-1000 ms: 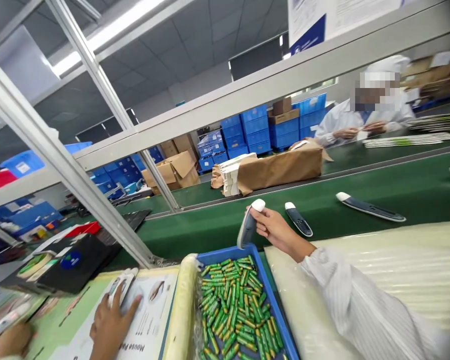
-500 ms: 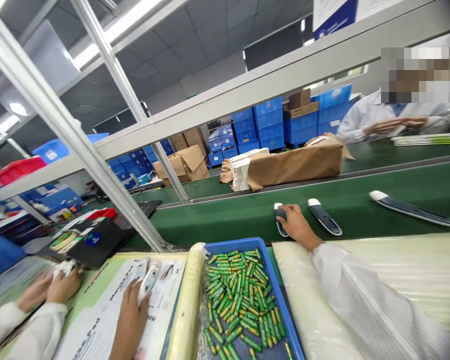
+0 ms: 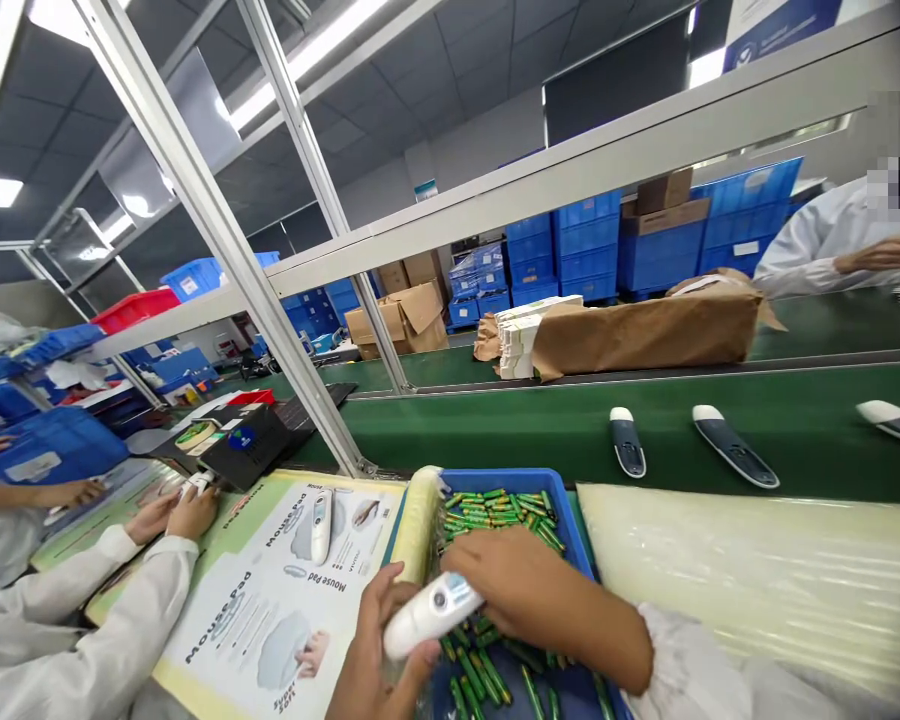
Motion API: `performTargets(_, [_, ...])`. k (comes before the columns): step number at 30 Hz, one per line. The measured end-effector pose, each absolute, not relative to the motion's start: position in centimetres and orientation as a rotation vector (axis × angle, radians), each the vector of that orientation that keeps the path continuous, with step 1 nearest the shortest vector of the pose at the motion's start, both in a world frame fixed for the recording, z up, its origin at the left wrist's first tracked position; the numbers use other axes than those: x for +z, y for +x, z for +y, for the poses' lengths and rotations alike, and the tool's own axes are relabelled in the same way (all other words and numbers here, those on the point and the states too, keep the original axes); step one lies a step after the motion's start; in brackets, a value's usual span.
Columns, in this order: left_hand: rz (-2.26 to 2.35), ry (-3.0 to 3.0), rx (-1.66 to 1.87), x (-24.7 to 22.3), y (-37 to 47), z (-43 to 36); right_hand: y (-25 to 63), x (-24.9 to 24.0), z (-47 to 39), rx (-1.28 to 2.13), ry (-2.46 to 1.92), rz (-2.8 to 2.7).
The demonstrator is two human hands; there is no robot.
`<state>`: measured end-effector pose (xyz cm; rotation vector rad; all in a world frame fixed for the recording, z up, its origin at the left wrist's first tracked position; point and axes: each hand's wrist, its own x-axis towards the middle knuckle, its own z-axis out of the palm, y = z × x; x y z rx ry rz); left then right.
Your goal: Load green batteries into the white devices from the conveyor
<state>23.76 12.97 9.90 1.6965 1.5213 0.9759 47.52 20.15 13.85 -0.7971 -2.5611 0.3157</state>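
Note:
My left hand (image 3: 390, 650) is closed around a white handheld thermometer (image 3: 431, 612), tilted, with a dark round button and a pale label showing. Bent over the blue tray (image 3: 579, 530), my right hand (image 3: 540, 590) meets the thermometer's right end; its fingertips are hidden, so I cannot tell what they grip. Loose green batteries (image 3: 487, 675) lie in the tray beneath both hands. Another white thermometer (image 3: 321, 527) rests on the printed mouse-pad sheet (image 3: 232, 620) to the left. On the green belt lie a grey-and-white thermometer (image 3: 628, 445) and a second one (image 3: 735, 447).
A further thermometer (image 3: 896, 422) is at the belt's right. Foam wrap (image 3: 750, 570) covers the near right surface. A paper-wrapped stack (image 3: 645, 330) stands behind the belt. At left, a co-worker's hands (image 3: 172, 515) hold a white object by a black box (image 3: 247, 445). A metal post (image 3: 270, 350) rises nearby.
My right hand has let go of the thermometer on the belt and come back over the battery tray. My left hand has lifted one thermometer from above the sheet toward the tray. The view has shifted left.

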Motion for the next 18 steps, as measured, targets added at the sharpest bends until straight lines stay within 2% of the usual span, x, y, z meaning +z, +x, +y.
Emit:
performTargets(3, [1.667,1.634,1.272,8.8,25.0,12.9,49.2,15.5,21.6,0.489,-0.896,-2.037])
performTargets(5, [1.614,1.599,1.399,8.6,25.5,13.0,49.4,15.4,23.0,0.463,-1.046,-1.64])
performTargets(7, [1.551,1.562,1.468,8.5,25.2,13.2,48.9,14.2,24.2,0.364,-1.191,-1.578])
performTargets(9, [1.56,1.545,1.491,8.4,23.8,13.8,48.3,12.6,25.2,0.298,-1.24,-1.821])
performTargets(11, [1.7,1.576,1.432,8.1,21.1,15.5,48.3,11.6,26.0,0.254,-1.234,-2.085])
performTargets(14, [2.106,1.79,1.15,7.4,16.2,20.0,50.3,11.9,27.2,0.308,-1.296,-2.042])
performTargets(18, [2.442,1.831,0.887,6.1,11.3,26.2,55.7,12.7,30.1,0.772,-1.139,-1.567])
